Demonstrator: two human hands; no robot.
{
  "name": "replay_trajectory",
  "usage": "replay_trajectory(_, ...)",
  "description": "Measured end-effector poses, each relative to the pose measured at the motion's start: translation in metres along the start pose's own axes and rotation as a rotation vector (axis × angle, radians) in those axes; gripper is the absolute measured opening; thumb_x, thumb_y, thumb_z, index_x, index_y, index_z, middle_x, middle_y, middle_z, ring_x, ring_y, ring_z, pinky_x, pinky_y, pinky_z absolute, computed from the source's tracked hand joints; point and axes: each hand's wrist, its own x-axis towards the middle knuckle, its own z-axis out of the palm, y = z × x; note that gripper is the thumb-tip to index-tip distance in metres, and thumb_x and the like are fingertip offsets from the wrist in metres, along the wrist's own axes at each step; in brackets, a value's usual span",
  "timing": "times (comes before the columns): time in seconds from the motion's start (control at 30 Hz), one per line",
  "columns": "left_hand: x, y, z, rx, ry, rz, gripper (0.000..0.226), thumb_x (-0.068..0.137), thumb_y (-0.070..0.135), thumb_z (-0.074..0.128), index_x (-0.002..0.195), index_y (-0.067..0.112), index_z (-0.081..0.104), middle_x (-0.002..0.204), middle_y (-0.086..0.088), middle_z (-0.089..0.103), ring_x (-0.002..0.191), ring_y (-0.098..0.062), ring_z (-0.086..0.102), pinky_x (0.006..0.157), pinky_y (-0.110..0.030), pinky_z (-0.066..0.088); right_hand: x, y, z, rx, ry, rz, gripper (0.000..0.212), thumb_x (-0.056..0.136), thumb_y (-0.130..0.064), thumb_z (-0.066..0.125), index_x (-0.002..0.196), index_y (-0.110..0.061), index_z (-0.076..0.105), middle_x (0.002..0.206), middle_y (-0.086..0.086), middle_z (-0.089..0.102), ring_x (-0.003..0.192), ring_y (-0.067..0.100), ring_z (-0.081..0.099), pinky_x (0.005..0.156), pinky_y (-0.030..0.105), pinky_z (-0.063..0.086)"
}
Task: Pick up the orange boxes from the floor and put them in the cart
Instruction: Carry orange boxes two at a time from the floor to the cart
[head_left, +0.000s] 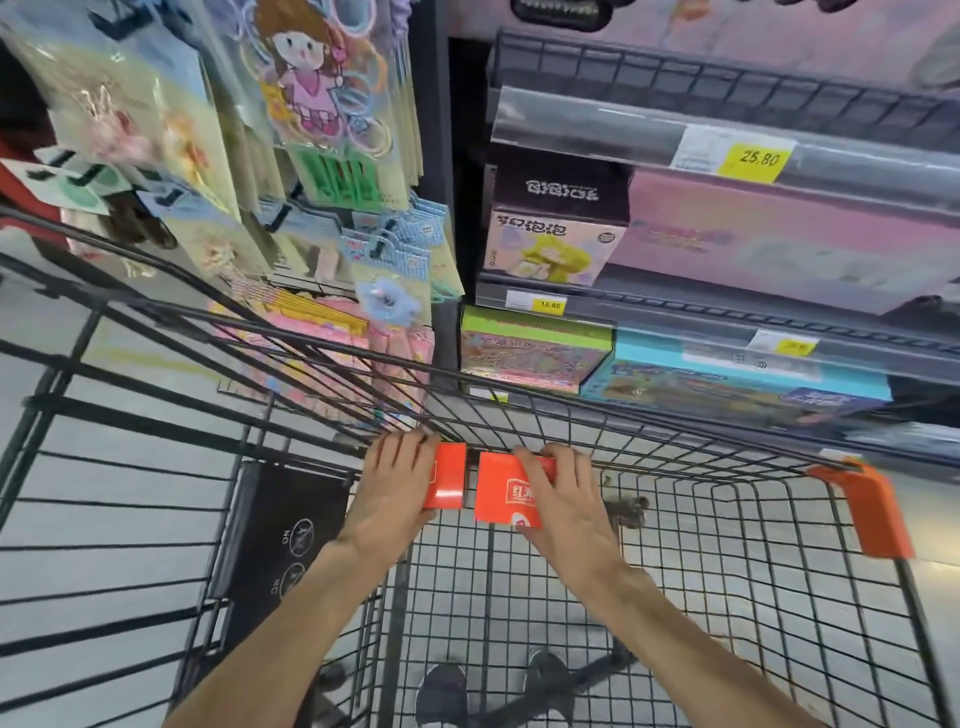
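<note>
Both my hands are inside the black wire cart (675, 457), low at its far end. My left hand (395, 488) grips an orange box (447, 483) from its left side, showing a narrow face. My right hand (566, 499) covers the right part of a second orange box (501, 493) with a white label on its face. The two boxes stand side by side with a small gap between them, against the cart's end grid. Whether they rest on the cart's bottom mesh cannot be told.
The cart has an orange corner bumper (878, 514) at right and a black folding seat panel (280, 551) at left. Store shelves with toy boxes (550, 244) rise ahead at right; hanging hair-accessory packs (322, 104) hang at left. My shoes (447, 696) show through the mesh on the grey floor.
</note>
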Motion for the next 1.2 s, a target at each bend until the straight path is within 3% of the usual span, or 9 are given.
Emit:
replay_trajectory(0.23, -0.002, -0.003, 0.003, -0.037, 0.026, 0.006, 0.104, 0.072, 0.031, 0.087, 0.153, 0.009, 0.025, 0.146, -0.009, 0.038, 0.135, -0.029, 0.036, 0.122, -0.049, 0.019, 0.006, -0.016, 0.022, 0.085, 0.055, 0.093, 0.104, 0.075, -0.024, 0.089, 0.156, -0.033, 0.024, 0.139, 0.012, 0.030, 0.128, 0.028, 0.036, 0.104, 0.042, 0.050)
replay_trajectory(0.47, -0.003, -0.004, 0.001, -0.032, 0.022, 0.013, 0.101, 0.076, 0.031, 0.084, 0.153, 0.010, 0.023, 0.146, -0.009, 0.036, 0.135, -0.029, 0.034, 0.123, -0.047, 0.017, 0.006, -0.022, 0.032, -0.037, 0.053, 0.117, 0.107, 0.079, -0.027, 0.086, 0.160, -0.035, 0.016, 0.153, 0.015, 0.026, 0.140, 0.039, 0.036, 0.101, 0.051, 0.053)
replay_trajectory(0.6, -0.002, -0.002, -0.001, -0.028, 0.016, 0.016, 0.098, 0.078, 0.031, 0.081, 0.154, 0.010, 0.022, 0.147, -0.011, 0.035, 0.136, -0.030, 0.032, 0.123, -0.047, 0.013, 0.010, -0.022, 0.035, -0.124, 0.018, 0.072, 0.101, 0.085, -0.032, 0.078, 0.161, -0.034, 0.011, 0.168, 0.009, 0.008, 0.142, 0.048, 0.036, 0.098, 0.054, 0.053)
replay_trajectory(0.77, -0.002, -0.002, 0.000, -0.011, 0.012, 0.006, 0.102, 0.079, 0.032, 0.081, 0.155, 0.010, 0.017, 0.148, -0.012, 0.034, 0.137, -0.031, 0.031, 0.123, -0.047, 0.012, 0.011, -0.016, 0.040, -0.133, 0.020, 0.066, 0.107, 0.088, -0.036, 0.076, 0.160, -0.037, -0.004, 0.166, 0.015, 0.008, 0.141, 0.047, 0.038, 0.101, 0.055, 0.052)
replay_trajectory(0.93, -0.010, -0.006, -0.010, -0.010, -0.006, 0.024, 0.109, 0.085, 0.036, 0.076, 0.158, 0.017, -0.002, 0.160, -0.013, 0.014, 0.149, -0.031, 0.013, 0.120, -0.042, -0.002, -0.001, -0.009, 0.022, -0.173, -0.056, -0.020, 0.110, 0.091, -0.047, 0.069, 0.157, -0.037, -0.018, 0.167, 0.012, -0.016, 0.149, 0.045, 0.023, 0.105, 0.054, 0.049)
replay_trajectory(1.07, -0.028, -0.011, -0.046, -0.018, -0.023, 0.108, 0.096, 0.091, 0.042, 0.068, 0.158, 0.017, 0.005, 0.162, -0.011, 0.017, 0.149, -0.028, 0.017, 0.123, -0.041, 0.010, -0.033, -0.001, -0.009, -0.162, -0.109, -0.106, 0.106, 0.096, -0.047, 0.061, 0.152, -0.040, -0.029, 0.164, 0.005, -0.033, 0.155, 0.037, 0.011, 0.109, 0.054, 0.047)
replay_trajectory(1.2, -0.053, 0.001, -0.109, -0.022, 0.021, 0.280, 0.080, 0.082, 0.044, 0.077, 0.146, 0.020, 0.036, 0.143, -0.007, 0.048, 0.129, -0.026, 0.051, 0.110, -0.040, 0.041, -0.081, 0.011, -0.065, -0.186, -0.128, -0.119, 0.092, 0.096, -0.051, 0.058, 0.158, -0.037, -0.010, 0.170, 0.005, -0.003, 0.153, 0.030, 0.022, 0.115, 0.052, 0.041)
